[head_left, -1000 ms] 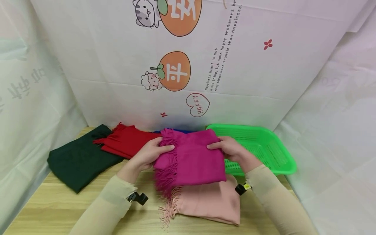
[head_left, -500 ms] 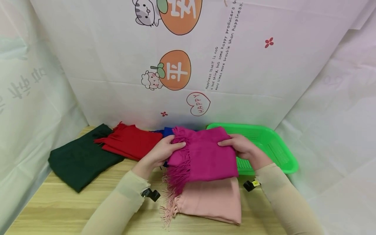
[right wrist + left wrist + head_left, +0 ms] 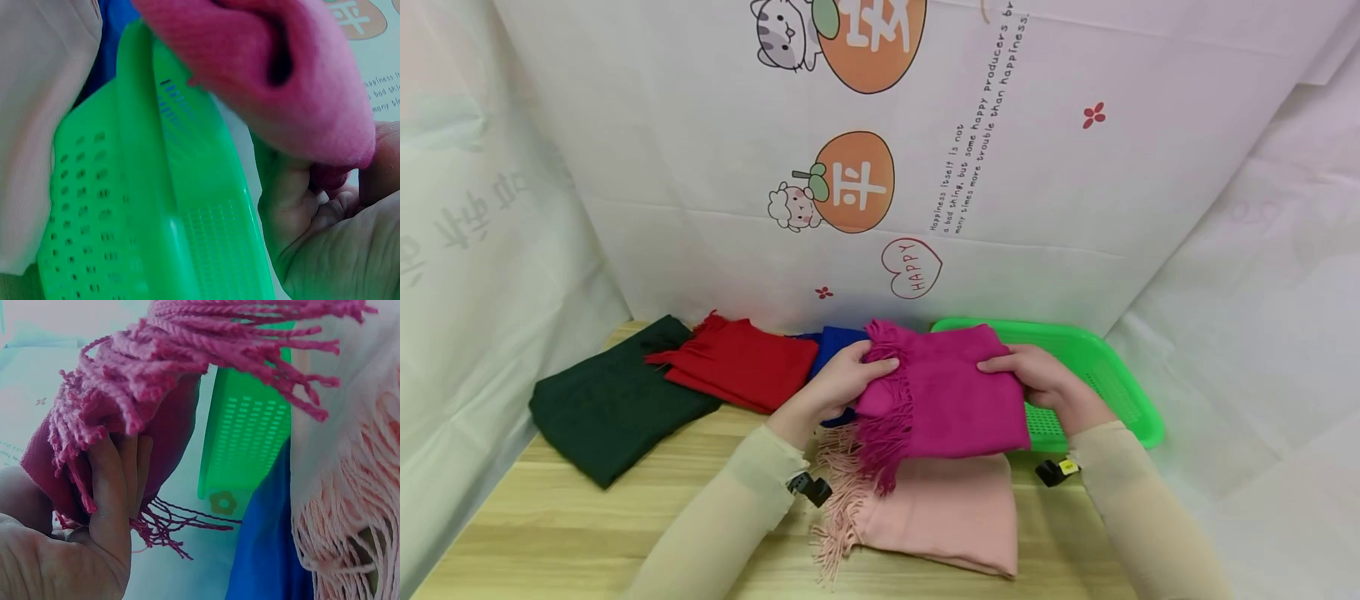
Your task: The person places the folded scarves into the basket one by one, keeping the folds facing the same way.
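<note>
A folded magenta scarf (image 3: 962,400) with a fringe on its left hangs between both hands, in front of the green basket. My left hand (image 3: 841,379) grips its fringed side, thumb on top; in the left wrist view the fingers (image 3: 109,487) lie beneath the cloth. On the opposite side my right hand (image 3: 1037,375) pinches the folded edge, with the thumb over it, as the right wrist view also shows near the scarf's rounded fold (image 3: 300,112). Below it a folded pink scarf (image 3: 943,521) lies on the table, its upper part hidden by the magenta one.
The green plastic basket (image 3: 1131,400) stands at the back right, partly covered by the scarf and right hand. A blue cloth (image 3: 835,346), a folded red scarf (image 3: 745,362) and a dark green one (image 3: 617,408) lie along the back left of the wooden table (image 3: 580,533).
Both hands have moved right with the magenta scarf, shifting it further over the basket. More of the blue cloth behind has come into view.
</note>
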The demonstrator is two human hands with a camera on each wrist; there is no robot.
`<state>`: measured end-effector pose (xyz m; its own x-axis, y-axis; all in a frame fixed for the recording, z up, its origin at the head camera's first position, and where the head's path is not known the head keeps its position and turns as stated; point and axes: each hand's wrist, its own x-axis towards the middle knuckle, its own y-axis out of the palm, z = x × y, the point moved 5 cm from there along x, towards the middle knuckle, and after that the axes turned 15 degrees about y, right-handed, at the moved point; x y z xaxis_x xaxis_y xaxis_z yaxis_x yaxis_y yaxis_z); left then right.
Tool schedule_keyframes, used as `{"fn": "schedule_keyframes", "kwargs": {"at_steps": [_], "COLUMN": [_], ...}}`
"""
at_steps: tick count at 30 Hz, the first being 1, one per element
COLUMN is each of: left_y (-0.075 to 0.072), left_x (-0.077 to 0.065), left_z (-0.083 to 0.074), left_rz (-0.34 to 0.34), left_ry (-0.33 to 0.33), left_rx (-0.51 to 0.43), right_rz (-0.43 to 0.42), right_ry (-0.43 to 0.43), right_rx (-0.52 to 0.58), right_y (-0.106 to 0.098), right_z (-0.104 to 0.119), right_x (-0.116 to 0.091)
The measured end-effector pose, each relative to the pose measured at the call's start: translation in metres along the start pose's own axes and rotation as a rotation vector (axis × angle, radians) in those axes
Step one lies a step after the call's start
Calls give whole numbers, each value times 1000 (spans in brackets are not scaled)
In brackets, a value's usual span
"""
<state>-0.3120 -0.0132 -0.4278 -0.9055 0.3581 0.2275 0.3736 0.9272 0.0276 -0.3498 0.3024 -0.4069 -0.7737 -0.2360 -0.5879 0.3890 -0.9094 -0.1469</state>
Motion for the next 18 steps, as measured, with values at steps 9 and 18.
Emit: {"fn": "schedule_keyframes", "kwargs": {"at_steps": [9, 18], "left_y": [13, 26], "left_x": [10, 26], "left_z": [0, -1], "left_rz": [24, 42], "left_ry": [-16, -27], "left_rx": [-45, -51], "right_rz": [-1, -29], "right_ry": [4, 16], "right_rx": [17, 44], "right_y": [-15, -35], "right_z": [-5, -6], "right_x": [0, -4]}}
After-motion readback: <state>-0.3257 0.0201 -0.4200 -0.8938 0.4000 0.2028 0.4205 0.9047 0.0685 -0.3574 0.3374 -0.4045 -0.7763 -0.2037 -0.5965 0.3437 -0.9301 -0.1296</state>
